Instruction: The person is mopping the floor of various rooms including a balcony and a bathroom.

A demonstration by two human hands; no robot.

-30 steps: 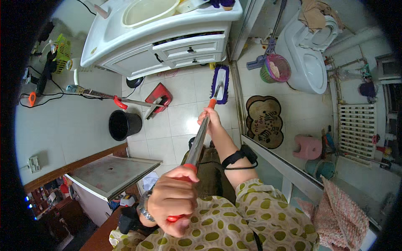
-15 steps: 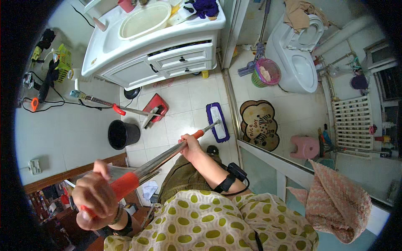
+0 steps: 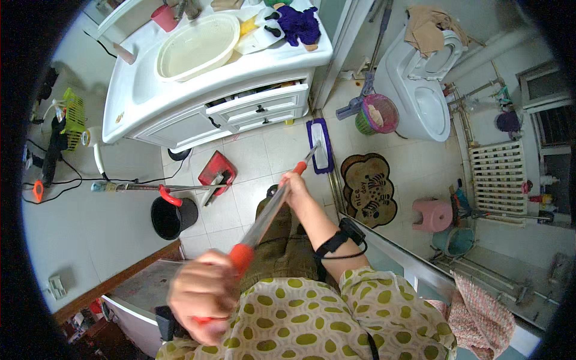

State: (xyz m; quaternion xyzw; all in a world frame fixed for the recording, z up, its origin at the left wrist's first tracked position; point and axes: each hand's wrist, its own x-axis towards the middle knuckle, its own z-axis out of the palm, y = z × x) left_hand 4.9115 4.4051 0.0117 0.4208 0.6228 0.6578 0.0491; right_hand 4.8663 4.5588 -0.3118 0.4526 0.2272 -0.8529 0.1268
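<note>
- Two hands on one mop [image 3: 273,207]: metal shaft with orange grips, blue-edged flat head on the white floor tiles [image 3: 252,180].
- Left hand [image 3: 201,294]: blurred, low in view, fingers clenched round the upper orange grip near the chest.
- Right hand [image 3: 293,186]: further down the shaft, fingers wrapped round it at the lower orange collar; dark strap on that forearm.
- Mop head sits just in front of the white vanity cabinet [image 3: 240,111], beside the door threshold, near the brown patterned mat [image 3: 367,189].
- Nearby: red dustpan [image 3: 216,171], black bucket [image 3: 173,217], pink basket [image 3: 378,114], toilet [image 3: 423,90].
- Cream basin [image 3: 195,45] on the vanity top.
</note>
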